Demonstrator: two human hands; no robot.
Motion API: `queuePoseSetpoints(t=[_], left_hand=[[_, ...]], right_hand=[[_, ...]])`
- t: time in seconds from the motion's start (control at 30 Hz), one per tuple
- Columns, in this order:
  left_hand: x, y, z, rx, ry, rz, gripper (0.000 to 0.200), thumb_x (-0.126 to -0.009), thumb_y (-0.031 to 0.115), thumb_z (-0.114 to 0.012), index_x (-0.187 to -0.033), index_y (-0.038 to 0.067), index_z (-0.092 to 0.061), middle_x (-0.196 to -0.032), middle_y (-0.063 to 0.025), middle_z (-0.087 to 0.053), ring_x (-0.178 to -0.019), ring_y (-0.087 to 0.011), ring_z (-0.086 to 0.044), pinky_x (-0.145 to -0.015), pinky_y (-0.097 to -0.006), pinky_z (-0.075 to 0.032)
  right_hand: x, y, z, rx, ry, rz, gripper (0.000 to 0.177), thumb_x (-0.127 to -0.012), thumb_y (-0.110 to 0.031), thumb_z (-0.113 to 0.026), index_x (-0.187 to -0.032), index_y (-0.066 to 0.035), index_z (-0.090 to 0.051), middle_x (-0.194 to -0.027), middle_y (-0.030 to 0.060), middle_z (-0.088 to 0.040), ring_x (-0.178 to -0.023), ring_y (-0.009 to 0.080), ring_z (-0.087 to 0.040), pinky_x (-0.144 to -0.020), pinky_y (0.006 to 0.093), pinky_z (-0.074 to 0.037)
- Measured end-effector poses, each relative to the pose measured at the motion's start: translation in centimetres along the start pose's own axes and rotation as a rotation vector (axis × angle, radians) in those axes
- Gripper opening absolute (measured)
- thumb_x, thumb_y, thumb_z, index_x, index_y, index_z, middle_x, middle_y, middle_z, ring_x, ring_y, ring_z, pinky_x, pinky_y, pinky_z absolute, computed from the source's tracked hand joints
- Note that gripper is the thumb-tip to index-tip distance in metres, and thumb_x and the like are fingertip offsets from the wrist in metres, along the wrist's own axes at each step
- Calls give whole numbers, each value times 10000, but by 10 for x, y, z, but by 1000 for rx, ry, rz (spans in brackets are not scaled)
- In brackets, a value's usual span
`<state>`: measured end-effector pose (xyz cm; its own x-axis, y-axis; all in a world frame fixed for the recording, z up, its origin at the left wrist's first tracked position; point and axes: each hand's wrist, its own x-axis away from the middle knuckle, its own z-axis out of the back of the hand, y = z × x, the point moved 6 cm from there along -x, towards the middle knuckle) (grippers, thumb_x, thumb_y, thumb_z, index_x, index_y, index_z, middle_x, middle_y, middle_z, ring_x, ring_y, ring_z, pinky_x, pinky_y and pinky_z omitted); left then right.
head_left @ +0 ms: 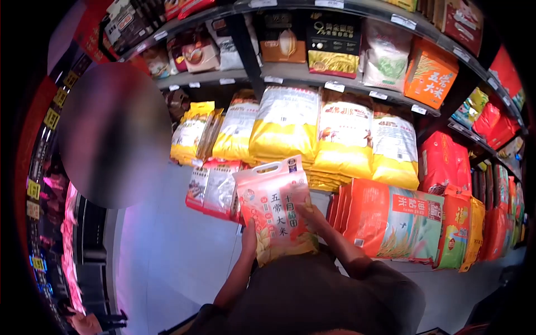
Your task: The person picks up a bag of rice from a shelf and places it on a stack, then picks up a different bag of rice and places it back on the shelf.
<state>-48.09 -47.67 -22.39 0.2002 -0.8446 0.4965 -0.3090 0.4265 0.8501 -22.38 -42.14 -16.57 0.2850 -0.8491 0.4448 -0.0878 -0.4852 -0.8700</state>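
Observation:
A pink bag of rice (273, 212) with a handle slot at its top is held upright in front of my body, its printed face toward me. My left hand (249, 239) is closed on its left edge, low down. On the right edge, my right hand (312, 216) grips the bag with the thumb on the front; the other fingers are hidden behind it. Just past the bag lie red and white rice packs (215, 190). Large yellow and white rice sacks (285, 125) stand in a row behind it.
Shelves (290, 71) with boxed and bagged rice curve across the back. Stacked orange rice sacks (385, 220) lie close to my right arm. Grey floor (167, 240) shows at the left, by a display case (89, 223). A blurred round patch covers the upper left.

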Motion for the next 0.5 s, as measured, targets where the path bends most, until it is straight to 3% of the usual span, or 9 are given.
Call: queuePoseSetpoints(t=[0.03, 0.1, 0.17, 0.2, 0.27, 0.3, 0.37, 0.43, 0.5], left_hand=[[-13, 3, -2, -96, -21, -14, 617, -957, 485, -441, -1292, -33, -464, -1181, -121, -574, -1029, -187, -564, -887, -320, -447], [-39, 18, -20, -197, -87, -49, 592, -954, 468, -464, -1284, -23, -474, -1173, -118, -574, -1033, -185, -558, -892, -321, -442], [-40, 44, -50, -135, -150, -30, 455, -938, 418, -531, -1180, 33, -536, -1011, -85, -613, -847, -157, -601, -722, -311, -497], [-42, 62, -63, -137, -187, -39, 455, -938, 418, -531, -1180, 33, -536, -1011, -85, -613, -847, -157, -601, -722, -311, -497], [-46, 81, -90, -79, -372, 134, 323, -912, 380, -596, -1023, 79, -557, -826, -39, -603, -609, -109, -561, -499, -279, -457], [-59, 86, -101, -82, -402, 133, 323, -912, 380, -596, -1023, 79, -557, -826, -39, -603, -609, -109, -561, -499, -279, -457], [-85, 113, -116, -263, -265, -42, 258, -892, 327, -639, -933, 91, -542, -719, -18, -576, -455, -79, -468, -370, -253, -361], [-96, 142, -139, -286, -327, -175, 249, -882, 295, -653, -935, 79, -541, -744, -30, -582, -506, -98, -495, -417, -270, -397], [-109, 151, -158, -311, -396, -306, 243, -873, 263, -668, -937, 68, -540, -770, -41, -589, -556, -116, -523, -465, -288, -433]], right_hand=[[-5, -4, 6, -1, 38, 32, 438, -861, -550, -574, -947, -122, -610, -697, -25, -525, -621, 90, -509, -555, 234, -417], [-21, 10, 21, -5, 201, -175, 456, -860, -537, -588, -984, -99, -607, -755, -12, -538, -662, 107, -520, -558, 261, -432], [-41, 26, 43, 69, 374, -60, 485, -866, -541, -575, -1012, -79, -598, -787, -2, -543, -682, 115, -524, -572, 270, -435], [-46, 25, 56, 151, 512, 22, 514, -873, -545, -562, -1040, -59, -590, -820, 7, -547, -702, 124, -527, -586, 279, -438], [-49, 10, 66, 100, 558, -19, 592, -899, -559, -503, -1107, -6, -555, -852, 46, -562, -772, 142, -534, -729, 299, -441], [-45, -3, 69, 105, 660, -17, 607, -893, -557, -509, -1101, 11, -557, -890, 93, -596, -807, 179, -562, -757, 327, -453], [-49, -22, 75, 104, 787, -2, 621, -887, -556, -515, -1094, 27, -559, -929, 141, -630, -843, 216, -591, -785, 356, -465], [-52, -37, 82, 18, 880, 226, 539, -944, -460, -467, -1177, 22, -533, -1029, 158, -620, -948, 224, -576, -852, 353, -443], [-45, -51, 86, 5, 923, 312, 514, -963, -422, -442, -1208, 24, -515, -1074, 167, -605, -997, 222, -561, -881, 344, -427]])
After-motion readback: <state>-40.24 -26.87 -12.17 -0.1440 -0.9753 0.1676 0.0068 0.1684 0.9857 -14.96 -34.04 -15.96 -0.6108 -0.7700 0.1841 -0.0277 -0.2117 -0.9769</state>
